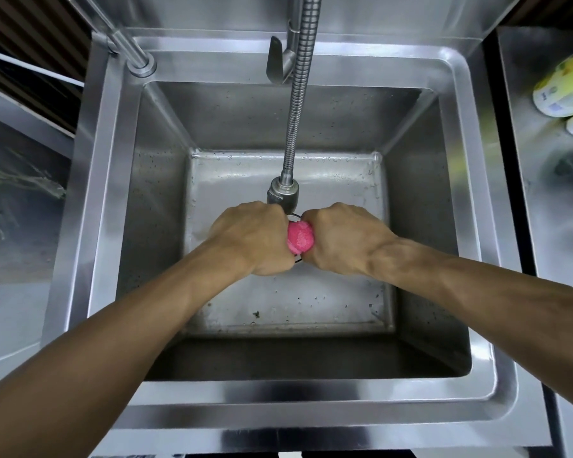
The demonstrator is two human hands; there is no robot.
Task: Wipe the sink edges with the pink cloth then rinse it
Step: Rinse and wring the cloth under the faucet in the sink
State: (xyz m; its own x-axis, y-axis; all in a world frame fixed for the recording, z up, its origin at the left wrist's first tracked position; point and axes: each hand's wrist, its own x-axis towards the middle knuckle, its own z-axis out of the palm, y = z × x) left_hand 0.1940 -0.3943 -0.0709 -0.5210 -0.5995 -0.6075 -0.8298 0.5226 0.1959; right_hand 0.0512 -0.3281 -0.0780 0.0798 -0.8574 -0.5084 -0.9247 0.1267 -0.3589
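Observation:
The pink cloth [300,238] is bunched into a tight roll between my two fists over the middle of the steel sink [278,404]. My left hand [253,238] is closed on its left end and my right hand [339,239] on its right end. Only a short pink stretch shows between them. The flexible faucet hose ends in a spray head [283,191] just above and behind the cloth. Whether water runs from it I cannot tell. The drain ring is mostly hidden under my hands. Droplets dot the basin walls and floor.
A faucet lever [277,59] stands at the sink's back rim, and a second steel pipe [126,49] at the back left corner. A yellow-and-white container [566,90] lies on the steel counter to the right. A steel surface lies to the left.

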